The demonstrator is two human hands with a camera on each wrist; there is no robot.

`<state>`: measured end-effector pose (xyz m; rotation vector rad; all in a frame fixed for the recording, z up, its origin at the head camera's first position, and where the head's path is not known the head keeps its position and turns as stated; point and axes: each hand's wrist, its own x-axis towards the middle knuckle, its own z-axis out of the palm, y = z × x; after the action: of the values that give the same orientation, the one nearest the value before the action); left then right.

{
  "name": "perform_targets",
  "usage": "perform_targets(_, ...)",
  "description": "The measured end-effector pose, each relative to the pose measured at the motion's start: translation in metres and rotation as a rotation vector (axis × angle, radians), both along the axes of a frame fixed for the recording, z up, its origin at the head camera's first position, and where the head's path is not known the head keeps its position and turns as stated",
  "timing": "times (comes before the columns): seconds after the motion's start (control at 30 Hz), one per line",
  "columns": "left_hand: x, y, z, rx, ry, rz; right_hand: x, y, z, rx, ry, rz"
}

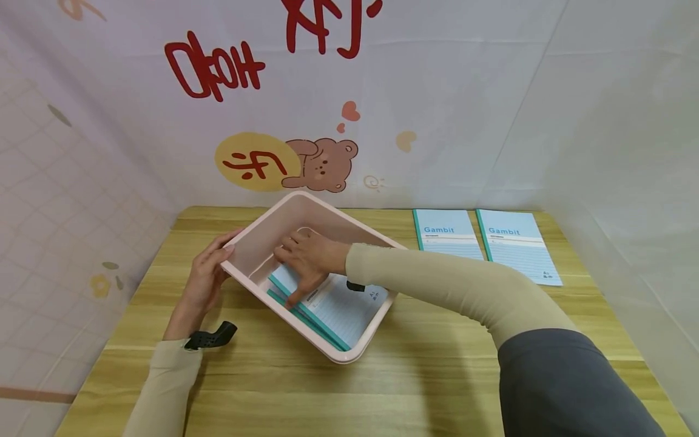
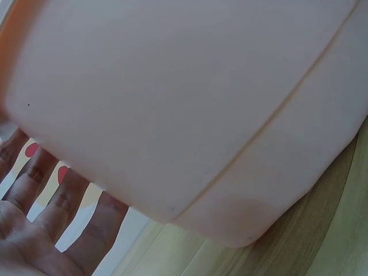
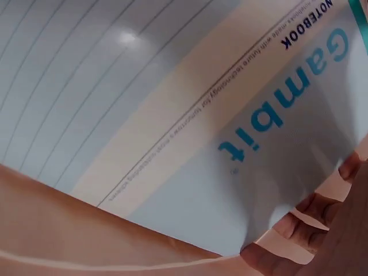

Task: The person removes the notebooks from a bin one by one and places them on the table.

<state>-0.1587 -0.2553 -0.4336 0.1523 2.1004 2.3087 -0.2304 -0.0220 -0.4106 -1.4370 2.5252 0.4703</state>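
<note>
A pale pink plastic bin (image 1: 371,334) stands diagonally on the table, holding two blue notebooks with green spines, one overlapping the other. My left hand (image 1: 204,273) grips the bin's left corner, thumb over the rim; in the left wrist view its fingers (image 2: 100,230) reach along the bin's outer wall. Inside the bin, my right hand (image 1: 311,258) spreads over the upper notebook (image 1: 349,309), thumb at its spine. In the right wrist view, the fingertips (image 3: 264,259) curl at the top edge of this notebook, marked "Gambit". The lower notebook (image 1: 314,325) shows mostly its green spine.
Two more Gambit notebooks lie side by side at the table's back right, a left one (image 1: 445,230) partly behind my right sleeve and a right one (image 1: 519,246). A white printed cloth (image 1: 437,91) hangs behind the wooden table (image 1: 306,400) and along both sides.
</note>
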Motion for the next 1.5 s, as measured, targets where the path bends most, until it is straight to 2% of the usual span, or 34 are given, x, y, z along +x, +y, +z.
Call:
perform_targets(0.1,0.001,-0.001,0.001,-0.005,0.002,0.004,0.001,0.000,0.001,0.001,0.007,-0.004)
perform_targets(0.3,0.002,-0.001,0.001,0.000,0.004,0.006,0.003,0.000,0.001,-0.031,-0.056,-0.016)
perform_targets(0.5,0.001,-0.002,0.000,-0.003,0.004,0.003,0.003,0.002,-0.001,0.000,-0.015,0.018)
perform_targets(0.63,0.002,-0.003,-0.001,-0.011,0.001,0.006,0.003,0.003,-0.001,-0.027,0.011,0.031)
perform_targets(1.0,0.001,-0.002,0.000,-0.018,-0.004,0.004,-0.006,0.004,-0.007,-0.062,-0.042,0.033)
perform_targets(1.27,0.001,-0.001,0.000,-0.023,-0.008,0.001,-0.009,0.004,0.000,-0.163,-0.072,0.011)
perform_targets(1.5,0.002,-0.001,0.002,-0.023,-0.016,0.009,-0.014,0.003,0.015,-0.280,-0.047,0.021)
